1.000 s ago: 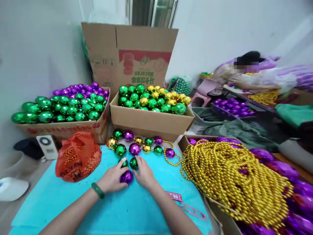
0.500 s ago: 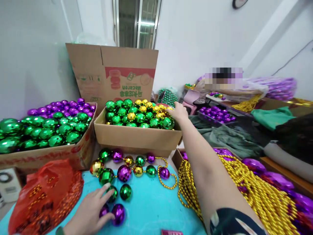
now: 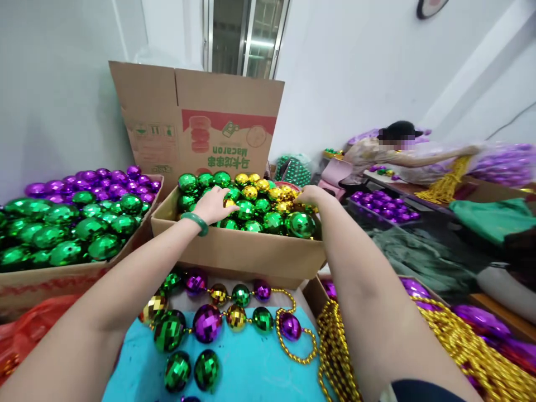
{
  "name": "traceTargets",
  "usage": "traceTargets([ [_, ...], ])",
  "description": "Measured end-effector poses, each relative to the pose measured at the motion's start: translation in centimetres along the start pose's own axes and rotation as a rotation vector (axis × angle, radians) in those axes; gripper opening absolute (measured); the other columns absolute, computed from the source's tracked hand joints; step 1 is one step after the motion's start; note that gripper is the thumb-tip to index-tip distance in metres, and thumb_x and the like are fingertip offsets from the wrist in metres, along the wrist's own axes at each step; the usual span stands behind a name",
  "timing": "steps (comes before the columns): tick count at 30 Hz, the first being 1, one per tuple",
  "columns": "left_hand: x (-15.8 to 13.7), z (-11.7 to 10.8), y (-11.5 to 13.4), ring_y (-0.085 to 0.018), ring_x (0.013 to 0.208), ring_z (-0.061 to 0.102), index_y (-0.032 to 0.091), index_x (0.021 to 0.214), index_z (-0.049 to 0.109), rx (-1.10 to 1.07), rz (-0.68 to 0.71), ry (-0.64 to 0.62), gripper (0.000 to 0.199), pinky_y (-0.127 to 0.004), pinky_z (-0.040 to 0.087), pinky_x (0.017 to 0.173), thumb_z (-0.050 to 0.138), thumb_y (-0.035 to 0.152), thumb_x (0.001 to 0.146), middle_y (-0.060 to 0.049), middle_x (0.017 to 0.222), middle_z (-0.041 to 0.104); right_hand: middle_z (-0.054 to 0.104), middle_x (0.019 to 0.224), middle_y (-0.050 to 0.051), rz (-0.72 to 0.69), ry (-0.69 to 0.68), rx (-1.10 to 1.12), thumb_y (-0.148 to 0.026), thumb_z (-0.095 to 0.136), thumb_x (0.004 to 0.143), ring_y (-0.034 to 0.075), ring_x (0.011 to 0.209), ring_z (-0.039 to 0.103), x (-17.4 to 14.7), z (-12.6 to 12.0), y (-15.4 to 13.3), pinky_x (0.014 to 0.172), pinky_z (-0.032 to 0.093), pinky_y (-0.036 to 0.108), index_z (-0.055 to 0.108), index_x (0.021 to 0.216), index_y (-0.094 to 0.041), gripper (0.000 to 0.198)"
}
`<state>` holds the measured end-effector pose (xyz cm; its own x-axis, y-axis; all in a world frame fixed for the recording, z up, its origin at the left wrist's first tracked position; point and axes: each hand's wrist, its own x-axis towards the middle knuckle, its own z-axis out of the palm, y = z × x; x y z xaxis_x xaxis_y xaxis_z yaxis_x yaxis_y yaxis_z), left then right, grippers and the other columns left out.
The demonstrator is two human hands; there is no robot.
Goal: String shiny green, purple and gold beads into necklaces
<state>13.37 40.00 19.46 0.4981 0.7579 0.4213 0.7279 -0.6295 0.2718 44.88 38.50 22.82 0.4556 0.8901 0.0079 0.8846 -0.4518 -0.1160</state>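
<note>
My left hand (image 3: pixel 214 205), with a green bangle at the wrist, reaches into the middle cardboard box (image 3: pixel 234 250). Its thumb and fingers close around a shiny gold bead (image 3: pixel 229 202) among green beads (image 3: pixel 245 210). At the box's right end, my right hand (image 3: pixel 310 196) has curled fingers beside the gold beads (image 3: pixel 285 194); its fingertips are partly hidden. Below the box, a strand of large faceted beads (image 3: pixel 208 323) in purple, green and gold lies with a gold bead chain (image 3: pixel 296 358) at its right. Two loose green beads (image 3: pixel 206 370) rest nearer me.
A box of purple and green beads (image 3: pixel 90 230) stands left. Gold bead chains (image 3: pixel 464 340) hang over a box at right. A blue sheet (image 3: pixel 251 371) covers the table. A person (image 3: pixel 368 153) works at the far right. Red plastic (image 3: pixel 42 324) lies at left.
My left hand has left the loose beads on the blue sheet and moved up into the middle box, to the gold bead. My right hand stays at the box's right end.
</note>
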Motion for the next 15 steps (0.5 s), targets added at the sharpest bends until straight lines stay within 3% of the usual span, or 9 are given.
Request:
traceTargets([
  [3, 0.2, 0.6, 0.4, -0.031, 0.111, 0.056, 0.012, 0.128, 0.052, 0.022, -0.029, 0.055, 0.067, -0.040, 0.044, 0.096, 0.056, 0.057, 0.080, -0.016, 0.123, 0.055, 0.068, 0.099, 0.015, 0.002, -0.004, 0.014, -0.021, 0.073, 0.066, 0.026, 0.088, 0.064, 0.0, -0.3, 0.3, 0.075, 0.052, 0.035, 0.069, 0.101, -0.008, 0.037],
  [6, -1.0, -0.2, 0.8, -0.029, 0.104, 0.058, 0.010, 0.120, 0.057, 0.073, -0.047, 0.130, 0.059, -0.039, 0.045, 0.091, 0.051, 0.057, 0.084, -0.016, 0.114, 0.059, 0.067, 0.098, 0.014, -0.010, 0.091, 0.058, -0.026, 0.070, 0.070, 0.026, 0.088, 0.063, -1.1, -2.2, 1.2, 0.074, 0.052, 0.035, 0.067, 0.107, -0.008, 0.041],
  [8, -1.9, -1.0, 1.5, -0.028, 0.100, 0.059, 0.010, 0.113, 0.059, 0.122, 0.008, 0.141, 0.051, -0.037, 0.046, 0.087, 0.050, 0.053, 0.086, -0.015, 0.107, 0.061, 0.066, 0.102, 0.013, -0.087, 0.230, 0.208, -0.031, 0.067, 0.074, 0.025, 0.090, 0.063, -4.0, -3.7, 1.7, 0.075, 0.052, 0.035, 0.062, 0.117, -0.010, 0.048],
  [10, -2.5, -2.0, 2.5, -0.027, 0.099, 0.059, 0.011, 0.110, 0.059, 0.150, 0.119, 0.124, 0.044, -0.037, 0.046, 0.086, 0.052, 0.047, 0.087, -0.014, 0.105, 0.061, 0.065, 0.105, 0.012, -0.280, 0.307, 0.435, -0.038, 0.063, 0.077, 0.023, 0.090, 0.063, -9.0, -4.0, 1.4, 0.075, 0.053, 0.036, 0.055, 0.127, -0.014, 0.056],
  [12, -2.4, -2.9, 3.6, -0.026, 0.100, 0.058, 0.012, 0.111, 0.058, 0.129, 0.201, 0.108, 0.040, -0.037, 0.046, 0.087, 0.054, 0.043, 0.086, -0.014, 0.106, 0.061, 0.064, 0.109, 0.008, -0.588, 0.186, 0.547, -0.040, 0.059, 0.080, 0.022, 0.092, 0.063, -15.4, -2.1, -0.1, 0.078, 0.053, 0.037, 0.051, 0.132, -0.021, 0.056],
  [14, -1.6, -3.3, 4.1, -0.025, 0.101, 0.057, 0.013, 0.110, 0.059, 0.075, 0.214, 0.111, 0.037, -0.039, 0.045, 0.091, 0.055, 0.040, 0.085, -0.012, 0.105, 0.061, 0.062, 0.113, 0.006, -0.867, -0.016, 0.489, -0.035, 0.064, 0.075, 0.022, 0.098, 0.061, -21.8, 2.0, -2.4, 0.085, 0.052, 0.037, 0.054, 0.128, -0.025, 0.054],
  [15, -1.0, -3.2, 4.2, -0.025, 0.101, 0.057, 0.013, 0.109, 0.060, 0.053, 0.203, 0.108, 0.035, -0.040, 0.044, 0.092, 0.056, 0.038, 0.085, -0.011, 0.102, 0.062, 0.062, 0.114, 0.006, -0.928, -0.111, 0.443, -0.031, 0.063, 0.075, 0.022, 0.099, 0.061, -24.7, 4.8, -3.6, 0.087, 0.051, 0.036, 0.056, 0.126, -0.025, 0.052],
])
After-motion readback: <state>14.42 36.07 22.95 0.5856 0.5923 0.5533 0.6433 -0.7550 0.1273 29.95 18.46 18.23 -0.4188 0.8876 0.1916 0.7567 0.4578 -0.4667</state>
